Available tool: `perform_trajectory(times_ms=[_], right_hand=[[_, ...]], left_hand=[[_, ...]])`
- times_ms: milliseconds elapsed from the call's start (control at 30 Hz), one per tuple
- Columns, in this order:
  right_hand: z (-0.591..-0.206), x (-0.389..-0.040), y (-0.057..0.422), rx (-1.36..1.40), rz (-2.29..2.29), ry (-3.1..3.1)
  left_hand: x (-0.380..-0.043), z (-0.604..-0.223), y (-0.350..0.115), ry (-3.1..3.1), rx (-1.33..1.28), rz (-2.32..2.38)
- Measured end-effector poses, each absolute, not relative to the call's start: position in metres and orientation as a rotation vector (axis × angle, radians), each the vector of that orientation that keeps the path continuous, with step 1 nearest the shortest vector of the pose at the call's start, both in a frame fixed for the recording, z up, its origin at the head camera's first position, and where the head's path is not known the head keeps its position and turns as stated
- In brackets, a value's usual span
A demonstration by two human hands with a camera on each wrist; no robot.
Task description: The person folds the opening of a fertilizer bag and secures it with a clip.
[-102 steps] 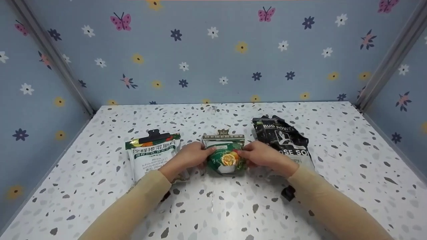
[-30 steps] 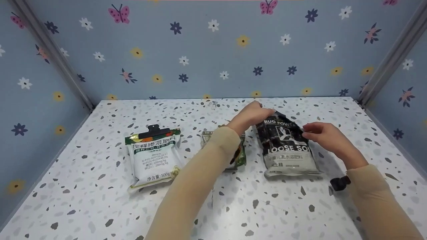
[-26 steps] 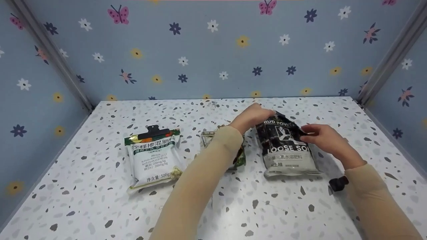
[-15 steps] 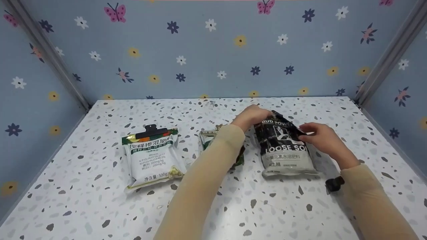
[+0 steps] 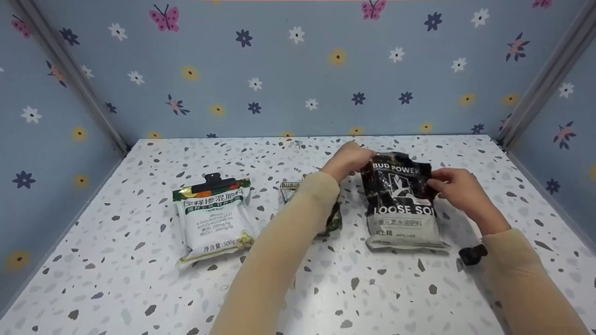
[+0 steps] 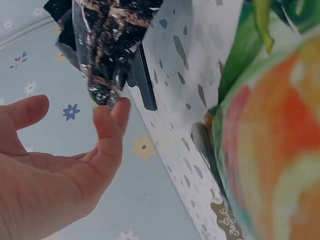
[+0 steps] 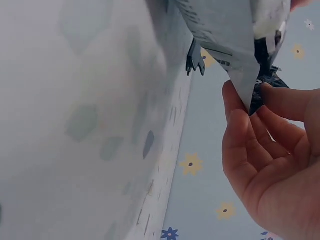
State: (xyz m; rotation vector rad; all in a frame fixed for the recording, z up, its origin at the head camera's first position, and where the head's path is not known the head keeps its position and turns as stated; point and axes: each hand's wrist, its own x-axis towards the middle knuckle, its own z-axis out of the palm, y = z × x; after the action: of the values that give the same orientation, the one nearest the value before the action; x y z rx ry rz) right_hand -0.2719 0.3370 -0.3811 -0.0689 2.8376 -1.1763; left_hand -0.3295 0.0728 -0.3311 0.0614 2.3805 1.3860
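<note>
A black and grey fertilizer bag (image 5: 402, 204), lettered "LOOSE SO…", lies at the right of the table with its crumpled upper end raised. My right hand (image 5: 458, 188) pinches its right edge between thumb and fingers, plainly in the right wrist view. At the opposite upper corner is my left hand (image 5: 349, 160). In the left wrist view its fingertips (image 6: 112, 112) touch the bag's corner, while the thumb stands apart. Behind the bag, a dark flat clip-like piece (image 6: 142, 82) shows in the left wrist view.
A green packet (image 5: 334, 223) with a gold clip (image 5: 291, 185) lies mid-table, partly hidden by my left sleeve. Farther left is a white fertilizer bag (image 5: 216, 223) with a black clip (image 5: 213, 184). Blue patterned panels (image 5: 298, 70) enclose the back and sides.
Both hands have gone from the green packet to the black bag. Over the last half second, the bag's upper end has spread wider and its right edge has shifted right with my right hand.
</note>
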Motion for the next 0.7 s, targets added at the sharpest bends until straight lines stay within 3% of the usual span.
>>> perform_trajectory(times_ms=[700], right_hand=[[-0.359,-0.267,0.345,-0.151,-1.296,2.800]], left_hand=[[-0.329,-0.322,0.051,2.497,0.140,1.500]])
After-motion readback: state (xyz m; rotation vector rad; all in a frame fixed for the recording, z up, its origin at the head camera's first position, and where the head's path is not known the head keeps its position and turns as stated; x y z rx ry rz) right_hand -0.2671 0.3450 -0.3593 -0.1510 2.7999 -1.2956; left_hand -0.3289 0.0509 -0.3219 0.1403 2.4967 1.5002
